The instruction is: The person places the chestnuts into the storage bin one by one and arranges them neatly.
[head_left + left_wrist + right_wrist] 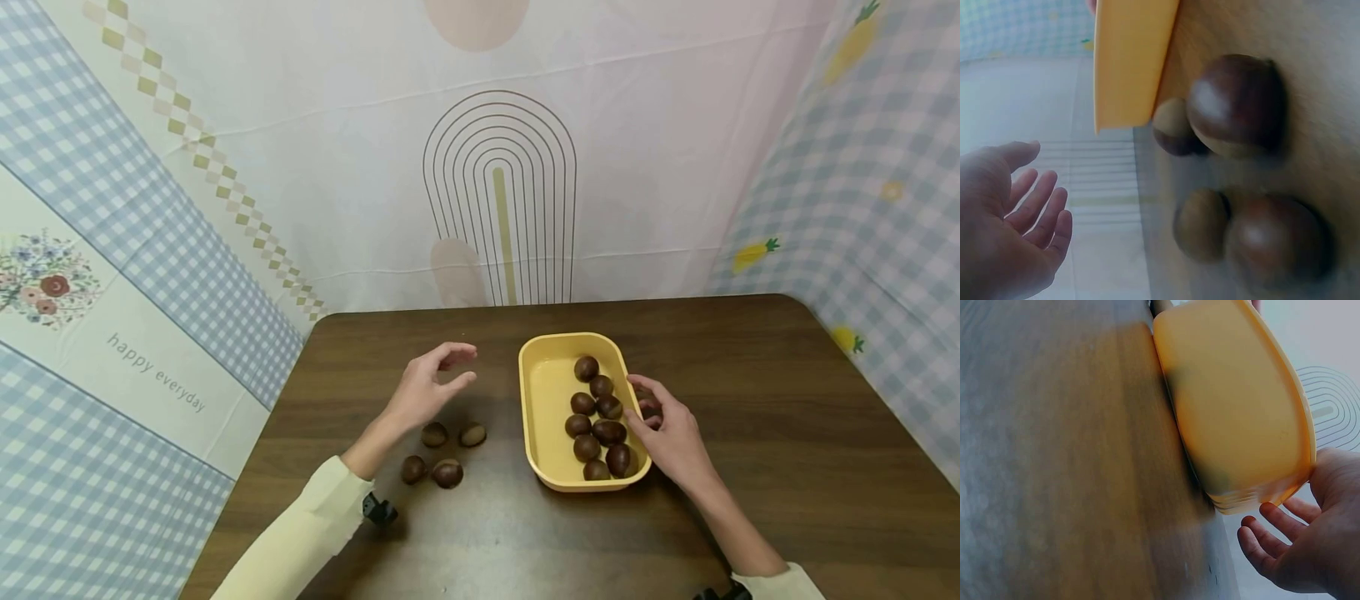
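A yellow plastic box (555,454) stands on the table, with several brown chestnuts (587,367) lying mostly along its right side. My right hand (675,437) is at the right wall of this box, thumb over the rim and loosely bent fingers (1272,522) outside. The thumb tip is hidden in the right wrist view. To the left of the box, my left hand (423,387) hovers above the table and holds nothing, thumb and fingers apart. Several more chestnuts (447,473) sit loose on the tabletop just below and to the right of that hand.
The dark wooden table (750,358) reaches back to a pale printed cloth (360,208). Blue checked cloth (885,208) hangs along the right side, and similar cloth covers the left. A dark wrist device (379,509) is strapped over the left sleeve.
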`<act>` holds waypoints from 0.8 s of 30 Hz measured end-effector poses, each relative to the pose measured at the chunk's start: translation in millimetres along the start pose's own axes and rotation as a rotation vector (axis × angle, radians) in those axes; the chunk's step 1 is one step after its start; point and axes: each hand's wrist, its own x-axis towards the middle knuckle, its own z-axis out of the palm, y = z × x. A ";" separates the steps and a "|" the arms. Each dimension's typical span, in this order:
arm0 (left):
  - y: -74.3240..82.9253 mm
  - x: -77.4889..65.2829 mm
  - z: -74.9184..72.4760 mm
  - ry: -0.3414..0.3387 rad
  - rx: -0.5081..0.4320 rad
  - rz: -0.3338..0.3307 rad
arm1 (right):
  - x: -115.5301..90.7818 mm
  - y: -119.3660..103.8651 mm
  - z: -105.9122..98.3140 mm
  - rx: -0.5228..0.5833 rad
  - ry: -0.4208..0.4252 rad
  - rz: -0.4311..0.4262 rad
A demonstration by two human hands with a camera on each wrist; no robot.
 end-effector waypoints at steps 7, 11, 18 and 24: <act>-16.5 -22.2 -11.8 0.009 -0.052 -0.061 | -0.2 -0.5 0.5 -0.001 0.002 0.007; -24.6 -37.7 -14.6 0.004 -0.094 -0.085 | -0.5 1.4 1.2 -0.018 0.009 -0.001; -38.2 -62.5 -16.7 -0.022 -0.087 -0.128 | -0.5 3.1 0.8 -0.024 0.010 -0.010; -46.9 -77.2 -19.0 -0.038 -0.077 -0.164 | -0.2 1.1 0.5 -0.014 0.007 -0.003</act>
